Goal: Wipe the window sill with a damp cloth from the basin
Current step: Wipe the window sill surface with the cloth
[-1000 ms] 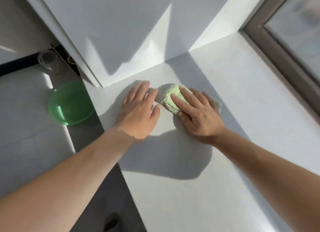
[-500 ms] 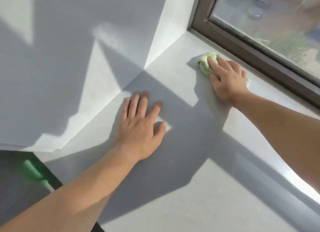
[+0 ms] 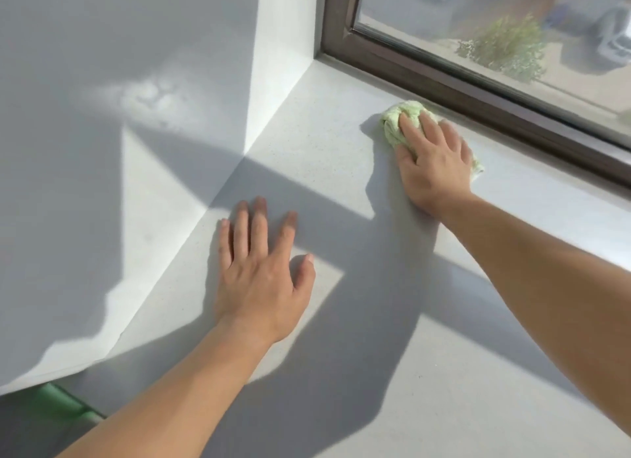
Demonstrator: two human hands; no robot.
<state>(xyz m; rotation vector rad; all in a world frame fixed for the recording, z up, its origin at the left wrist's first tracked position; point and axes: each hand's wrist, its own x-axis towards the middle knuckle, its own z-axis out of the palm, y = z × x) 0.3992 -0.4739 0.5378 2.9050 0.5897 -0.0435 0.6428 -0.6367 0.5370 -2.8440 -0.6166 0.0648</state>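
Observation:
A crumpled light green cloth (image 3: pixel 396 122) lies on the white window sill (image 3: pixel 324 133), close to the brown window frame (image 3: pixel 461 88). My right hand (image 3: pixel 432 160) presses down on the cloth with straight fingers and covers most of it; a corner of the cloth pokes out at the hand's right side. My left hand (image 3: pixel 263 276) rests flat on the sill nearer to me, fingers spread, holding nothing. A sliver of the green basin (image 3: pixel 65 401) shows at the bottom left, below the sill's edge.
A white reveal wall (image 3: pixel 280 64) meets the sill at the left and turns a corner there. The window pane (image 3: pixel 495 23) sits behind the frame at the upper right. Sunlight and arm shadows cross the sill.
My right hand has slid the cloth from beside my left hand across the sill to the window frame, then a little to the right along it. My left hand has stayed flat.

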